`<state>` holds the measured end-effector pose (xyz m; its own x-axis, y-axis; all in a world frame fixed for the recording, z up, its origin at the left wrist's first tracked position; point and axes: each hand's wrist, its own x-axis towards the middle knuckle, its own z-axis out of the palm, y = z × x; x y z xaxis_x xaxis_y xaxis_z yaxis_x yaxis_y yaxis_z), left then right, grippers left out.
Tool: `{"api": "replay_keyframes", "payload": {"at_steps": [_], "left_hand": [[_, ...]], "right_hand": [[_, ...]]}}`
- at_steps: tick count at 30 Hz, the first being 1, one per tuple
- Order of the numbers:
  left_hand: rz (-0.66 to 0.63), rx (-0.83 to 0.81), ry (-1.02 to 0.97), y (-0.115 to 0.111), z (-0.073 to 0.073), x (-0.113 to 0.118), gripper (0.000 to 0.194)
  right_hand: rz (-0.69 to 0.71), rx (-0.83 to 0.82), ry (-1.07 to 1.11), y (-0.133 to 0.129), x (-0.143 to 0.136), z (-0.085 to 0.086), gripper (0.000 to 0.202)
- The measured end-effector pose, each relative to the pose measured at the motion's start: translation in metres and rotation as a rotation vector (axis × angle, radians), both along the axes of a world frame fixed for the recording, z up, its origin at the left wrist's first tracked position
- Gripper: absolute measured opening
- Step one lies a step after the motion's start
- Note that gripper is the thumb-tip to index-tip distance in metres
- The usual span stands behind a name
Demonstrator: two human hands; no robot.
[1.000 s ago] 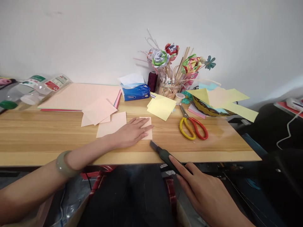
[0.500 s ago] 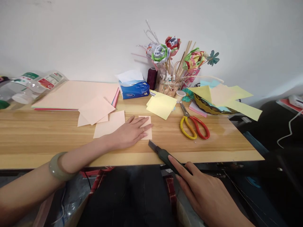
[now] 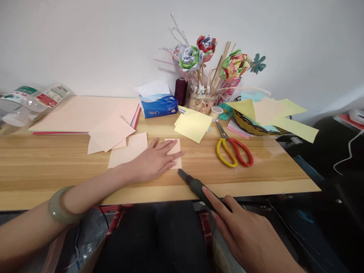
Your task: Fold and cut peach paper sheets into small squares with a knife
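My left hand (image 3: pixel 155 161) lies flat with spread fingers on a small pale pink paper (image 3: pixel 176 163), pressing it to the wooden table (image 3: pixel 51 182). Its palm and wrist also cover part of a larger pale pink sheet (image 3: pixel 127 149). My right hand (image 3: pixel 236 223) is wrapped round the dark green handle of a utility knife (image 3: pixel 199 188), index finger stretched along the top. The blade points away from me, its tip close to the lower right corner of the small paper; whether it touches the table I cannot tell.
Scissors (image 3: pixel 233 151) with yellow and red handles lie to the right, beside yellow paper squares (image 3: pixel 193 125). Behind stand a blue tissue pack (image 3: pixel 158 106), a purple thread spool (image 3: pixel 181 91) and paper flowers (image 3: pixel 190 58). A paper stack (image 3: pixel 76 113) and plastic bottles (image 3: pixel 36 100) are left.
The view has shifted slightly. Both hands keep nearly the same place: the left still flat on the small paper, the right still holding the utility knife near its corner.
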<state>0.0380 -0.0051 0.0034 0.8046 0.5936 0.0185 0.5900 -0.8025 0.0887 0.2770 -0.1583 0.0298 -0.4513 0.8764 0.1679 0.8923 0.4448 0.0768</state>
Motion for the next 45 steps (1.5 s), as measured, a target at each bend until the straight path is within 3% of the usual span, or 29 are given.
{"api": "replay_keyframes", "payload": {"at_steps": [10, 30, 45], "left_hand": [[0.025, -0.037, 0.009, 0.000, -0.001, 0.000, 0.044], [0.028, -0.046, 0.039, 0.000, 0.001, 0.001, 0.046], [0.039, -0.027, 0.067, 0.001, 0.002, 0.004, 0.046]], "right_hand": [[0.018, 0.052, -0.067, 0.002, -0.001, 0.002, 0.042], [-0.006, -0.119, -0.120, 0.002, 0.005, 0.001, 0.050], [-0.004, -0.034, -0.172, 0.013, 0.000, -0.004, 0.050]]}}
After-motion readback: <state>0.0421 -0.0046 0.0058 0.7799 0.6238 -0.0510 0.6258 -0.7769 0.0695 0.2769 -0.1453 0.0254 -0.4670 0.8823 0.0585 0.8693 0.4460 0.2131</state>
